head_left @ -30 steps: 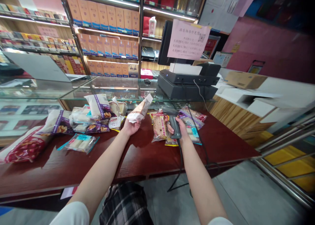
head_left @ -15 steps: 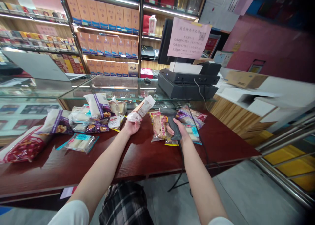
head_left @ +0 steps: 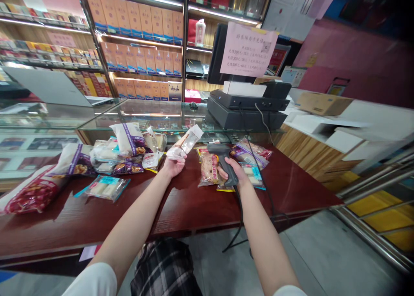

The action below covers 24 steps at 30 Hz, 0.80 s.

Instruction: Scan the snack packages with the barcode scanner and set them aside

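Three plump bags sit on the red-brown bench toward 10 and 11 o'clock: a red-and-white bag nearest the edge, then a purple-and-white bag and another atop a heap of smaller packs. A flat clear pack lies in front of that heap. At 12 o'clock a bread bag rests just left of the right hand, which partly hides a yellow-edged pack. More packs lie at 1 o'clock, with a thin black cable hanging across them. Farther off at 12 to 1 o'clock, a screen bearing a pink notice stands behind black boxes. The left fingers grip the lower end of a wrapped snack above the bench, tilted toward 1 o'clock; the fingertips are partly hidden. The right fingers are curled round the handle of a black scanner, its head near the snack but apart from it.
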Available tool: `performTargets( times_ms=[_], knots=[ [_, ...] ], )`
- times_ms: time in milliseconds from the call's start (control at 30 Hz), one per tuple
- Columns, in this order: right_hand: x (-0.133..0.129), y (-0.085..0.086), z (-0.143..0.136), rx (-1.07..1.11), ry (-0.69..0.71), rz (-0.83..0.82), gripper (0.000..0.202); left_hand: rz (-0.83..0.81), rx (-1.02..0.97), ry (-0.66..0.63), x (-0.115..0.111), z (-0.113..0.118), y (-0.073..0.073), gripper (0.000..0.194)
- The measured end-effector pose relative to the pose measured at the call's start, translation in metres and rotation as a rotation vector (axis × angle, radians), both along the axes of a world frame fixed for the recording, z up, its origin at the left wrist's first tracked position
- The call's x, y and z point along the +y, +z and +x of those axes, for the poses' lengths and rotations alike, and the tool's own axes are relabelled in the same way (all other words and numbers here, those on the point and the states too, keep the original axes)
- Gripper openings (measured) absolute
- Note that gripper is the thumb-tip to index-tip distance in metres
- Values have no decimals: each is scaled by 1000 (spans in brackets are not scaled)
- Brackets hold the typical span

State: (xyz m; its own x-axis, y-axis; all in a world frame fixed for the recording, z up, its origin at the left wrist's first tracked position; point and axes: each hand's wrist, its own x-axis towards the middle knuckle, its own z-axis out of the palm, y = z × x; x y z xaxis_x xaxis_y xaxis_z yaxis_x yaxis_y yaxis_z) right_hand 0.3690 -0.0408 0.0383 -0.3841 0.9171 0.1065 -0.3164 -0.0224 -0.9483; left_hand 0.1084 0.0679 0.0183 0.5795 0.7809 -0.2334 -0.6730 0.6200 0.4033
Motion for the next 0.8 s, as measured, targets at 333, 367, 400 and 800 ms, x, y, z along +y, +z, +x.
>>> performTargets(
  times_ms=[333, 367, 400, 800],
  knots=[
    [2, -1, 2, -15, 12, 14, 35, -157, -31, 19, -4, -5, 9, 17],
    [2, -1, 2, -13, 12, 14, 34, -161, -32, 23, -4, -5, 9, 15],
    [2, -2, 2, -8, 8, 14, 33, -163, -32, 28, -3, -5, 9, 15],
    [-1, 5, 0, -28, 28, -32, 40, -148, 15, 49, -3, -4, 9, 17]
  ],
)
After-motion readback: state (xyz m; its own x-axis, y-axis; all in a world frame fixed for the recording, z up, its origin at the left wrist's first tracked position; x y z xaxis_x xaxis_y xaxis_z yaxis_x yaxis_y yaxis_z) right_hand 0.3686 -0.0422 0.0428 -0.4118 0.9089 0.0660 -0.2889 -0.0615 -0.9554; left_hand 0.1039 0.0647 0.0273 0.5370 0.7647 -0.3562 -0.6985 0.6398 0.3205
